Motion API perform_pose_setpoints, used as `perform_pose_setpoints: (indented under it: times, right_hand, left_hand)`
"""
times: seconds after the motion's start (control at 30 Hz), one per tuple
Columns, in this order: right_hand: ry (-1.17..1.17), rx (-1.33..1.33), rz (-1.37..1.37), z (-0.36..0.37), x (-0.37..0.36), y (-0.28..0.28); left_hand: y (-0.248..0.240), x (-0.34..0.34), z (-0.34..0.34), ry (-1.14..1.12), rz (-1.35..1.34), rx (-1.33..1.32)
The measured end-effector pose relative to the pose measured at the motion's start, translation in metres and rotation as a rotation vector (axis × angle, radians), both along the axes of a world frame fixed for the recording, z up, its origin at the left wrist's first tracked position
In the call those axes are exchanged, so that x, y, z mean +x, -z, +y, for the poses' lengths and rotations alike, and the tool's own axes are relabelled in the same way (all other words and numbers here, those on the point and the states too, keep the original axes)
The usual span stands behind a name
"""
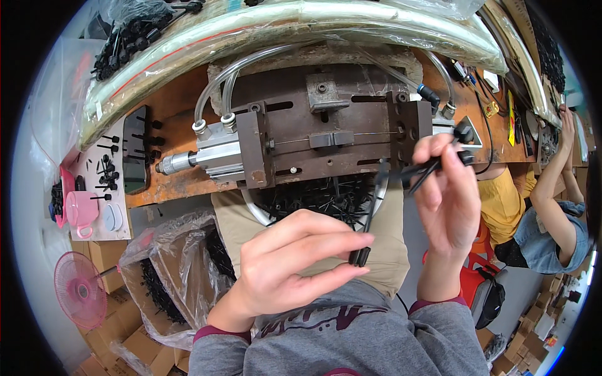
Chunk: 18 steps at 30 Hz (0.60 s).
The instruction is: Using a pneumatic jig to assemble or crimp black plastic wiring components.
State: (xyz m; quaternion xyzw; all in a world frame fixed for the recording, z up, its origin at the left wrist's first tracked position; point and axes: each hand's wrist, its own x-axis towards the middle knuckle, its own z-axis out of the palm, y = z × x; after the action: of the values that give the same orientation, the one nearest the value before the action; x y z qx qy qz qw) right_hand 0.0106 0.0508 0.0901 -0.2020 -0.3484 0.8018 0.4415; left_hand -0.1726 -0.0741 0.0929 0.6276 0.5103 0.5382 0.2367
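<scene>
Black parts (360,256), pink mug (81,208)

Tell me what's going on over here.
A person is working by hand in front of a brown metal fixture. The left hand pinches a slim black part, and the right hand holds more black pieces. A heap of similar parts lies between the fixture and the person.

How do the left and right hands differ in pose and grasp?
The left hand sits lower in the picture, over the lap; the right hand higher, by the machine's right end. The left hand's fingers point rightward, the right hand's upward. The left hand's black piece has its thick end lowermost; the right hand's black pieces have thick heads uppermost. Both hands pinch.
</scene>
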Motion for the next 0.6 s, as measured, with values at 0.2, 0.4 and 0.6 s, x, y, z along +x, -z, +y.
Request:
perform_pose_setpoints:
  times: [0.2, 0.4, 0.6]
  right_hand:
    - [0.315, 0.518, -0.329, -0.009, -0.002, 0.000]
    - [0.471, 0.703, -0.426, -0.018, -0.008, 0.001]
    - [0.513, 0.900, -0.484, -0.019, -0.004, 0.007]
  left_hand:
    - [0.024, 0.004, 0.015, -0.283, 0.469, 0.073]
    - [0.038, 0.008, 0.027, -0.297, 0.701, 0.058]
    - [0.036, 0.003, 0.033, -0.310, 0.714, 0.040]
